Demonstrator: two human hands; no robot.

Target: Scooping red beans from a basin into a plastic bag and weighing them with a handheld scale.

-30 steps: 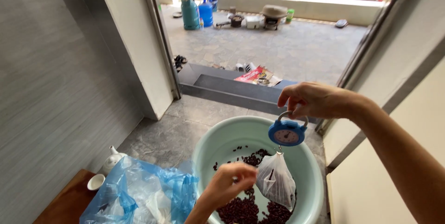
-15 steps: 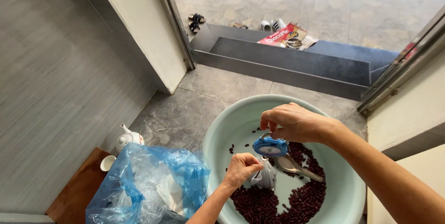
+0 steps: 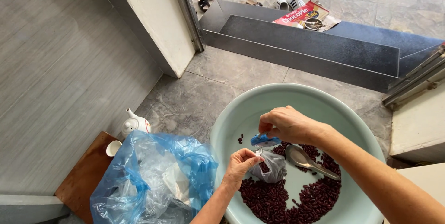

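Right hand pinches small blue hanging scale; left hand grips clear plastic bag of beans hooked beneath it, over centre of pale green basin. Basin on grey stone tile floor near doorway step.

A smooth, pale green plastic basin with a soft sheen holds glossy dark red beans and a polished metal spoon. A small blue plastic hanging scale sits above a thin, clear plastic bag, crinkled and slightly shiny. Beside the basin, a crumpled translucent blue plastic bag catches the light. A glazed white ceramic teapot and cup rest on a matt brown wooden board. The grey stone floor tiles look mottled and lightly polished.
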